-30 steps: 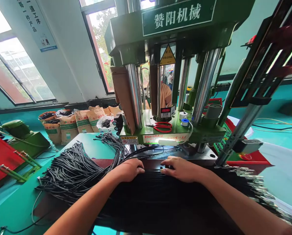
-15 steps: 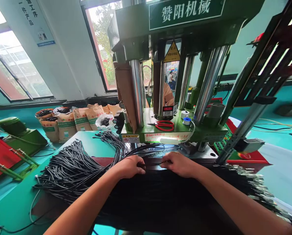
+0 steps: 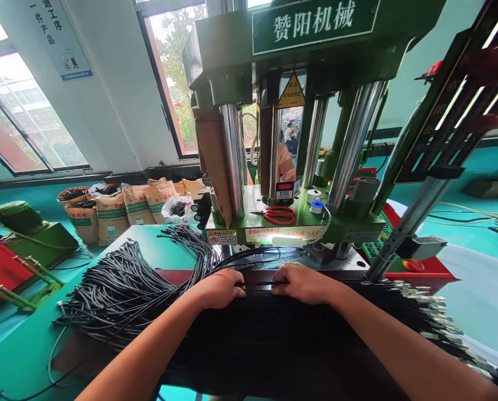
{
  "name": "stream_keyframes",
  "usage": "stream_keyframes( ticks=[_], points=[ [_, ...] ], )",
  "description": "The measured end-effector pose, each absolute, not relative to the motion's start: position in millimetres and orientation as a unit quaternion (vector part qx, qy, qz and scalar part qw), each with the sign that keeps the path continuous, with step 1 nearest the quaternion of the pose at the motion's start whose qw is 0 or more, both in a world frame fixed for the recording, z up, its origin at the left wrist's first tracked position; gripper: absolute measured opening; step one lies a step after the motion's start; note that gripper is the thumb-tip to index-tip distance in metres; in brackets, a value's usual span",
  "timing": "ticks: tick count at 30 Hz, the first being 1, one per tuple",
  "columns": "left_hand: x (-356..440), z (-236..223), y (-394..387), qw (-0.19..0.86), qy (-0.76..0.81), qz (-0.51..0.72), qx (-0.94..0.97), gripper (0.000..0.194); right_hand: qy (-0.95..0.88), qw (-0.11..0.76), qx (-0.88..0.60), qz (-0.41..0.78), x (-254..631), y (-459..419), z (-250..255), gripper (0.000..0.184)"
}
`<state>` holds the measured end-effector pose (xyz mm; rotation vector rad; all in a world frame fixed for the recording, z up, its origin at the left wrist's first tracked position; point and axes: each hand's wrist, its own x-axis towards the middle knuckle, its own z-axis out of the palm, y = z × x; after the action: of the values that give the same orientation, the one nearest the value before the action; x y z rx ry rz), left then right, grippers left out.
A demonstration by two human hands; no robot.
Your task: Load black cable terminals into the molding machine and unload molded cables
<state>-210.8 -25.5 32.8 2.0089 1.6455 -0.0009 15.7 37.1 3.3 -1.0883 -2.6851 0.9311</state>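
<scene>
- Black cable [image 3: 259, 283], head view: a short dark span shows between the two hands, in front of the press [image 3: 357, 229] and above the near layer of cables [image 3: 269, 340]. Whether it is one strand or several is too small to tell.
- Step in hand: the cable appears to be handled crosswise between two pinches. Good practice, by judgement, is to match the height of both grips, draw the span straight without hard pulling, and separate it from neighbouring strands so that none is caught with it.
- Left hand [image 3: 225, 288]: partly closed, the fingers curled and the thumb bent towards them; it grasps the cable at the left end of the visible span. The exact fingertip contact is partly hidden.
- Right hand [image 3: 301, 283]: likewise partly closed, thumb against curled fingers, grasping the right end of the same span. A gap separates the hands.
- Surroundings: to the left, loose cable ends [image 3: 119, 284] fan across the green table [image 3: 165, 245]; to the right, silvery end pieces [image 3: 436, 312] lie in a row. Red-handled scissors [image 3: 279, 215] rest on the press, beyond the hands.
</scene>
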Motion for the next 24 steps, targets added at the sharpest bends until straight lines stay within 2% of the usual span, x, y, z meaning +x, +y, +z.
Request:
stream_keyframes(
  ticks=[10, 15, 24],
  points=[
    [-219, 37, -29, 0.25, 0.599, 0.037, 0.76, 0.029, -0.877, 0.063, -0.358, 0.315, 15, 30, 15, 0.019],
    [-217, 45, -28, 0.312, 0.567, 0.002, 0.762, 0.043, -0.877, 0.072, -0.35, 0.322, 18, 24, 21, 0.024],
    [-219, 39, -28, 0.323, 0.589, 0.033, 0.74, 0.03, -0.867, 0.038, -0.357, 0.345, 17, 21, 18, 0.024]
  ],
)
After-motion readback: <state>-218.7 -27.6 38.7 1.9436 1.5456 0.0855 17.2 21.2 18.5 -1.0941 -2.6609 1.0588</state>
